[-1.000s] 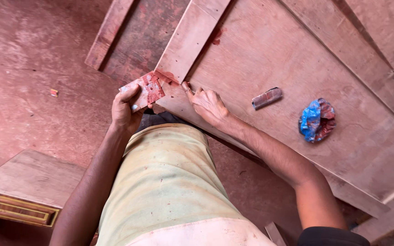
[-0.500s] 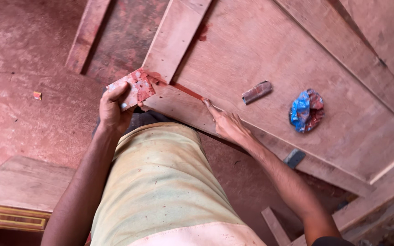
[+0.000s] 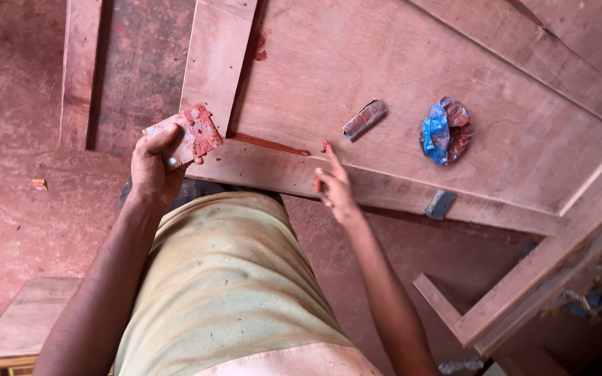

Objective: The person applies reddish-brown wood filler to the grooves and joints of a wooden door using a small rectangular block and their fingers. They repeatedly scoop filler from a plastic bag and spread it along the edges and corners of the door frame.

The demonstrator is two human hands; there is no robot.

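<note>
Wooden door panel [image 3: 412, 63] fills upper right of frame; since the earlier frame the view has swung, so the panel's lower rail now runs nearly level instead of slanting. Right hand [image 3: 334, 184] has slid right along the rail past a red filler streak [image 3: 269, 144], forefinger out, tip red, grasping nothing. Left hand [image 3: 153, 167] still grips the red-smeared wooden block [image 3: 188, 134], centre left, just off the panel corner; long axis tilted, high end toward upper right. Blue and red rag [image 3: 444, 129] and small wrapped bar [image 3: 364, 119] lie on the panel, apart. Cabinet [image 3: 15, 327] at lower left is cut off by the frame edge. Block's underside is hidden.
</note>
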